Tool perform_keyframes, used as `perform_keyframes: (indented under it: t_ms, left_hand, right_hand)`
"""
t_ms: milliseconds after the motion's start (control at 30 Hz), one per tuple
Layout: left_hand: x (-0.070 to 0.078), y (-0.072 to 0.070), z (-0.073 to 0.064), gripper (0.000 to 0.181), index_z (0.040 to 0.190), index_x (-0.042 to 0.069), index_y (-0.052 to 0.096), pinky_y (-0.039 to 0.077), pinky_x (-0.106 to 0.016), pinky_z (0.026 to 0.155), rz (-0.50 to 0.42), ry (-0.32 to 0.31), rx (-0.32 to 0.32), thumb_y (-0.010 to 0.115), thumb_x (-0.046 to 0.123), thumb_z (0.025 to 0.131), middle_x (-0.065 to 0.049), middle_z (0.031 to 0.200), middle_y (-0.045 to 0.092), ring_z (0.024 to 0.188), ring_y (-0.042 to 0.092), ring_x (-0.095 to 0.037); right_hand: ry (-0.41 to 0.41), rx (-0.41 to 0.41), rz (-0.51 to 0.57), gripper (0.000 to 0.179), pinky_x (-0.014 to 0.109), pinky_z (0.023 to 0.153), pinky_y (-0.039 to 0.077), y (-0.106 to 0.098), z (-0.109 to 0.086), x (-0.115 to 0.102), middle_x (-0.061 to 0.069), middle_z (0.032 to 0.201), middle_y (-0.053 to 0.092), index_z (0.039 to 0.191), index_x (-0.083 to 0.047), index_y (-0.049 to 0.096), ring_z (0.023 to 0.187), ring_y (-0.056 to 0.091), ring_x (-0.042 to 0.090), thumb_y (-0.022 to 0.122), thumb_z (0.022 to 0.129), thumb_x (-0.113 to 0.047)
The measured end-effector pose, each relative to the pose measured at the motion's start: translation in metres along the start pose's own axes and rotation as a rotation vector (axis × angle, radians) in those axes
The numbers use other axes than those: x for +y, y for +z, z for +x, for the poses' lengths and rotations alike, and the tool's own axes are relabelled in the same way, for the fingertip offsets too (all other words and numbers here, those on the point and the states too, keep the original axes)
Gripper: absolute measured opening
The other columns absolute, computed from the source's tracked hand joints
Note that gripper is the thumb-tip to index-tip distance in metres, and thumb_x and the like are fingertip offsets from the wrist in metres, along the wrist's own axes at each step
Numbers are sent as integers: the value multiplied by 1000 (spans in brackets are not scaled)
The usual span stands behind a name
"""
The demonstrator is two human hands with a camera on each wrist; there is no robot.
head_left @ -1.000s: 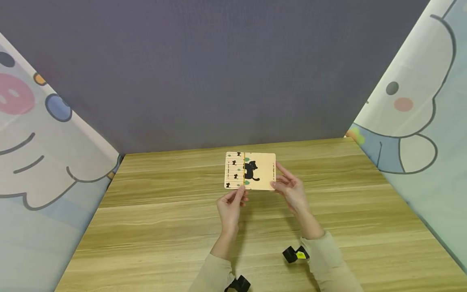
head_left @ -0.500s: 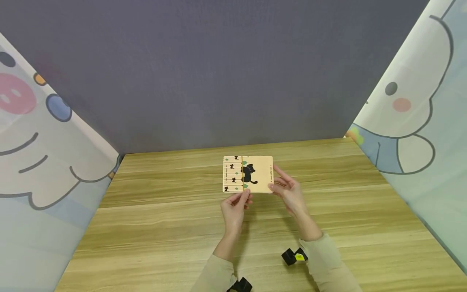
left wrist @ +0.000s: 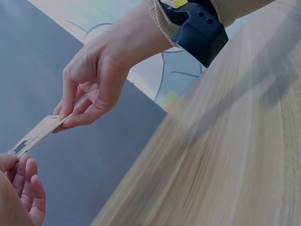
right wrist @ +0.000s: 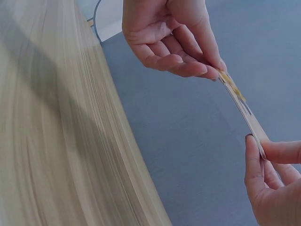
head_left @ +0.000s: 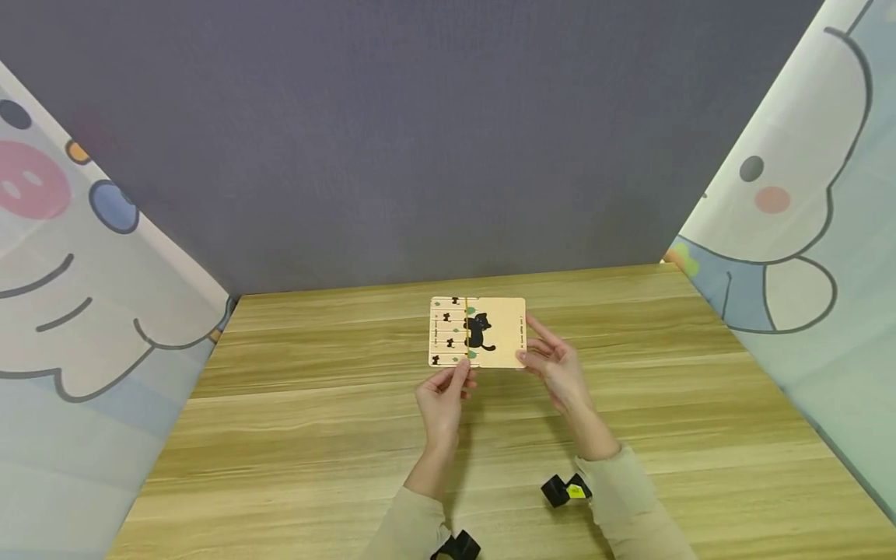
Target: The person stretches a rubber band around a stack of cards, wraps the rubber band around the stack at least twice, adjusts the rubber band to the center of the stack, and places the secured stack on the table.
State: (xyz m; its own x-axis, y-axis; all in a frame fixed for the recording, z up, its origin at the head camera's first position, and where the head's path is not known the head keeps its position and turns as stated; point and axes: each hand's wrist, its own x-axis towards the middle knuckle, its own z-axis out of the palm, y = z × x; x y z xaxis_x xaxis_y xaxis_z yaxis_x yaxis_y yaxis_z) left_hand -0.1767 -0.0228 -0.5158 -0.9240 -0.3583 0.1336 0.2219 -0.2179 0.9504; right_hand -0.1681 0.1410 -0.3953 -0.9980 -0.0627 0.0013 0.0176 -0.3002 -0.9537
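A thin cream notebook [head_left: 507, 330], printed with a black cat and a striped left part, is held up over the table with its cover toward the head camera. A yellow band [head_left: 467, 327] runs across it. At the lower edge, by the band, my left hand [head_left: 439, 400] pinches it between thumb and fingers. My right hand [head_left: 560, 377] pinches the lower right corner, thumb in front and fingers behind. Seen edge-on in the right wrist view, the notebook [right wrist: 254, 125] shows thin layers. Its back is hidden from the head view.
The wood-grain table [head_left: 301, 435] ends at a dark grey wall [head_left: 448, 140]. Cartoon-print curtains hang at the left [head_left: 84, 311] and right [head_left: 777, 187]. Black wrist-worn devices sit by the left sleeve [head_left: 409, 521] and the right sleeve [head_left: 630, 498].
The notebook dipped slightly down and left, then came back up a little. My left hand shifted right and then back left along its lower edge. Both hands keep their pinch.
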Motion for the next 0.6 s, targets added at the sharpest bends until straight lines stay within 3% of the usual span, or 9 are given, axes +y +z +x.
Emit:
perform_keyframes:
  t_ms: [67, 100, 167, 300, 333, 600]
  left_hand:
    - [1, 1, -1, 23, 80, 6, 70, 49, -28, 42, 2, 9, -1, 69, 28, 77, -11, 72, 66, 56, 62, -26]
    - [15, 4, -6, 21, 78, 4, 70, 49, -27, 42, -3, 36, -23, 68, 25, 78, -11, 71, 66, 55, 62, -23]
    - [14, 7, -9, 22, 79, 2, 69, 49, -27, 42, 1, 41, -46, 67, 23, 79, -10, 71, 67, 55, 63, -22]
    - [14, 12, -13, 23, 80, 4, 70, 49, -27, 43, -1, -8, -69, 67, 27, 79, -9, 71, 67, 58, 63, -23]
    - [-1, 12, -10, 26, 81, 6, 70, 49, -28, 43, 7, -41, -53, 68, 32, 78, -9, 72, 67, 59, 63, -25]
    - [1, 10, -11, 29, 82, 7, 70, 50, -30, 44, -7, -90, -40, 70, 35, 74, -11, 75, 67, 61, 63, -29]
  right_hand:
    - [-9, 8, -11, 64, 24, 63, 52, 1, 0, 1, -1, 85, 64, 134, -4, 36, 71, 60, 12, 54, 76, 17]
    - [-13, 8, -19, 64, 24, 63, 52, 1, -1, 2, 0, 86, 64, 134, -4, 36, 71, 61, 12, 55, 76, 17]
    - [-17, 5, -42, 64, 25, 63, 53, 3, -1, 3, 0, 87, 64, 133, -5, 37, 72, 61, 13, 56, 76, 17]
    - [-5, -8, -59, 65, 28, 66, 53, 5, -1, 4, 3, 91, 64, 133, -6, 37, 75, 62, 15, 57, 75, 16]
    - [0, -8, -57, 65, 29, 67, 53, 6, -1, 5, 4, 92, 64, 133, -6, 37, 75, 62, 15, 57, 75, 16]
    - [23, 0, -26, 67, 30, 68, 53, 4, -2, 3, 7, 92, 64, 134, -5, 36, 74, 62, 15, 56, 74, 17]
